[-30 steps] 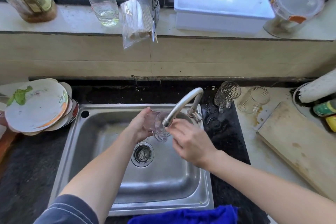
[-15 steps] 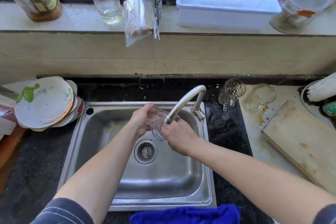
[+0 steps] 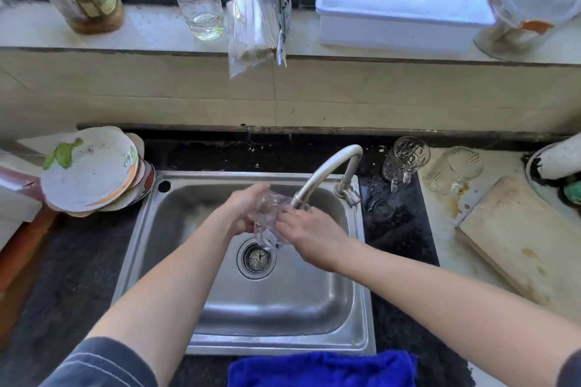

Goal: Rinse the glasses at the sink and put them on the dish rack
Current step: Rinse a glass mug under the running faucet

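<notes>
The glass [image 3: 268,218] was held tilted just under the mouth of the tap [image 3: 327,171], above the basin of the sink [image 3: 188,261]. The left hand [image 3: 242,210] had its fingers curled round the glass on the side away from the tap's base and bore its weight. The right hand [image 3: 311,234] lay against the side nearer the tap's base with its fingers reaching onto the glass wall, though blur hid whether they pinched the rim or only rubbed it. Whether water ran from the tap could not be made out. The step in hand looked to be the rinse itself. It would go best with the open mouth turned up to the tap so that water reached the inside, and with the left hand turning the glass slowly while the right fingers worked round the rim. Wet glass was likely slippery, so the left grip needed to be firm, and the rim needed to stay clear of the tap's metal mouth. The glass should be emptied over the drain [image 3: 256,258], below the tap's mouth. Two glass mugs [image 3: 405,160] waited on the bench [image 3: 399,229] to the right of the tap, and a stack of plates [image 3: 88,166] sat far to its left. No dish rack showed plainly.
</notes>
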